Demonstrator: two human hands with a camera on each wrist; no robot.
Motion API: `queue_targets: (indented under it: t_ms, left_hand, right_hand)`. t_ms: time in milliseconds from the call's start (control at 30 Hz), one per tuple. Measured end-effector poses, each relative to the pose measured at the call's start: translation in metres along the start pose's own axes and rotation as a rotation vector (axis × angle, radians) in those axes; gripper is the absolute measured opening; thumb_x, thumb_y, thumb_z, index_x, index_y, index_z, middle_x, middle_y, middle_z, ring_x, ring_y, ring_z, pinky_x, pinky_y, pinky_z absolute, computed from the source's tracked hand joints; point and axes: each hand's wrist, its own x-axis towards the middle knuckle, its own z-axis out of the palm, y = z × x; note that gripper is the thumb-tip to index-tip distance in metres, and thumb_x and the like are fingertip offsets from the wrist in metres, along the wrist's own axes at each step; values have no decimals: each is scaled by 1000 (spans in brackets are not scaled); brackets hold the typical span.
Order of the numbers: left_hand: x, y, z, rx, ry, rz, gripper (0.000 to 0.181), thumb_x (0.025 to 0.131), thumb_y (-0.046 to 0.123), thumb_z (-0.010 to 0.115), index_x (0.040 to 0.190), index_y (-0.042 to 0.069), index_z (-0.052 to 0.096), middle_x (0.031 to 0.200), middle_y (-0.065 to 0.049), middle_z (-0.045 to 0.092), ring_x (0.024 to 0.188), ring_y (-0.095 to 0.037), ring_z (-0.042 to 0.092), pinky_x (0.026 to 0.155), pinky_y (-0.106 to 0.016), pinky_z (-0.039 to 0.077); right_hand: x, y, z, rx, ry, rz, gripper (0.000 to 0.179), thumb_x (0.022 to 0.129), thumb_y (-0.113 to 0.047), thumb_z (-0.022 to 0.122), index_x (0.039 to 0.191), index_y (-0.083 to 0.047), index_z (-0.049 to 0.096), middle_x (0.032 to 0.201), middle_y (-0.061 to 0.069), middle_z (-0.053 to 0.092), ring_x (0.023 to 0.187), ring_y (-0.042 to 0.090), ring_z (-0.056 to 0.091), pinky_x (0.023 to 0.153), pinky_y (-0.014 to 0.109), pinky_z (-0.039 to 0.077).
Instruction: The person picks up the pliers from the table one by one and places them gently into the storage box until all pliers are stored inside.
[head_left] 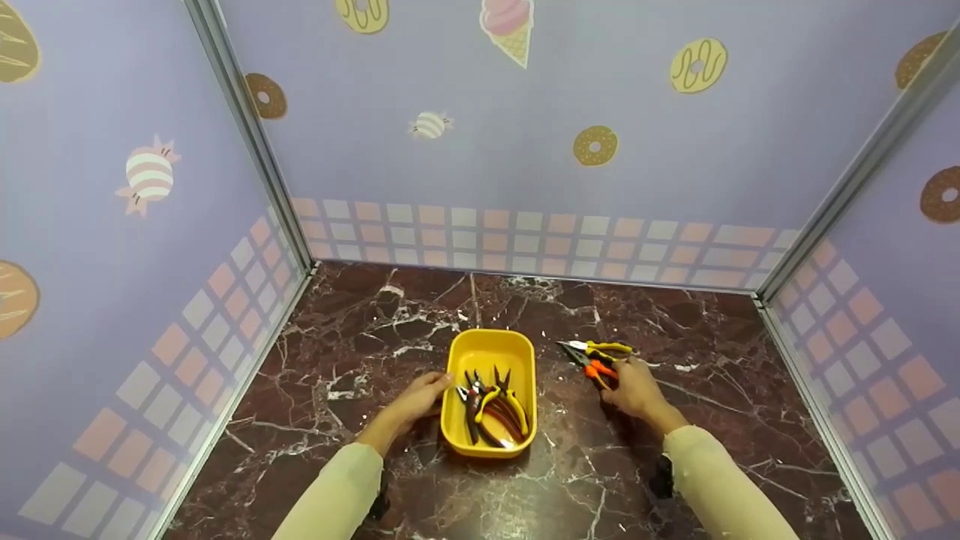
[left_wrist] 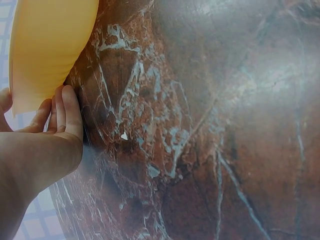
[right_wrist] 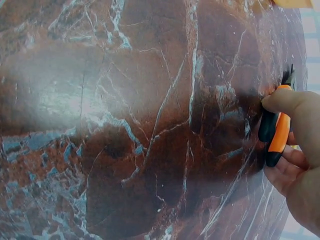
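A yellow plastic bin (head_left: 491, 339) stands on the marbled table with several pliers (head_left: 499, 405) lying in its near half. My left hand (head_left: 416, 397) holds its left side; in the left wrist view the thumb is at the rim and the fingers (left_wrist: 70, 112) lie against the outer wall. To the right of the bin, my right hand (head_left: 636, 390) grips pliers with orange and black handles (right_wrist: 280, 132), thumb on one side and fingers on the other. Just beyond that hand lie long-nose pliers with yellow and black handles (head_left: 611, 347), close against the orange pair.
Purple patterned panels enclose the table (head_left: 375, 322) at the back (head_left: 525, 165), left (head_left: 90, 247) and right (head_left: 900, 300). Metal strips run along their corners and lower edges.
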Motion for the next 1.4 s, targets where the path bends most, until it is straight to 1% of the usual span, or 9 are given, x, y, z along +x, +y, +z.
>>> queue_targets:
  t_ms: [267, 367, 567, 667, 800, 867, 1033, 1200, 1400]
  left_hand:
    - [1, 1, 0, 5, -4, 3, 46, 116, 24, 46, 141, -14, 49, 131, -29, 63, 124, -38, 65, 106, -50, 56]
    - [0, 3, -1, 8, 1, 7, 46, 115, 25, 46, 141, -14, 49, 131, -30, 62, 123, -39, 64, 106, -50, 55]
    - [0, 3, -2, 1, 11, -1, 45, 115, 25, 49, 139, -13, 50, 130, -30, 62, 122, -39, 64, 104, -50, 57]
    - [2, 1, -3, 7, 9, -5, 46, 114, 26, 48, 139, -13, 50, 128, -28, 64, 119, -35, 66, 103, -48, 58]
    - [6, -4, -4, 21, 3, -9, 47, 114, 28, 48, 139, -11, 51, 126, -23, 66, 115, -29, 68, 102, -44, 59]
    - [7, -5, -3, 19, 4, -10, 47, 114, 29, 48, 140, -10, 51, 127, -22, 66, 115, -27, 68, 102, -43, 59]
    - [4, -3, -1, 9, 10, 16, 46, 114, 26, 49, 138, -14, 51, 128, -27, 64, 117, -32, 67, 103, -47, 58]
    - [3, 0, -1, 17, -3, 10, 47, 115, 26, 46, 142, -14, 49, 131, -28, 64, 120, -34, 66, 103, -47, 58]
    - [0, 2, 0, 27, 5, -3, 48, 115, 25, 46, 143, -14, 47, 133, -31, 62, 125, -40, 63, 106, -50, 56]
  right_hand:
    - [-1, 4, -6, 30, -5, -2, 51, 75, -19, 90, 112, 8, 69, 112, 27, 66, 109, 47, 62, 97, 60, 52]
    - [-1, 6, -8, 46, -18, -7, 48, 75, -18, 90, 109, 6, 68, 108, 23, 67, 102, 42, 63, 92, 58, 53]
    - [0, 10, -11, 61, -35, -23, 37, 75, -16, 87, 102, 0, 68, 91, 11, 66, 82, 29, 59, 73, 48, 51]
    - [0, 10, -12, 62, -36, -30, 34, 75, -15, 86, 101, -2, 68, 89, 9, 65, 80, 28, 57, 71, 46, 51]
    - [0, 9, -16, 56, -48, -44, 33, 74, -13, 86, 100, -2, 68, 88, 9, 65, 80, 29, 58, 72, 49, 52]
    - [-1, 9, -17, 47, -51, -51, 36, 73, -13, 87, 102, -1, 69, 89, 9, 66, 82, 30, 60, 75, 51, 53]
    - [-5, 12, -19, 31, -45, -43, 42, 75, -17, 86, 110, 0, 71, 96, 11, 70, 86, 32, 64, 77, 54, 55]
    - [-6, 11, -20, 55, -5, -30, 50, 77, -18, 84, 122, 2, 72, 106, 17, 75, 89, 36, 67, 78, 56, 56]
    - [-2, 6, -25, 65, 41, -66, 54, 75, -16, 86, 125, 0, 74, 105, 18, 76, 83, 34, 67, 74, 54, 56]
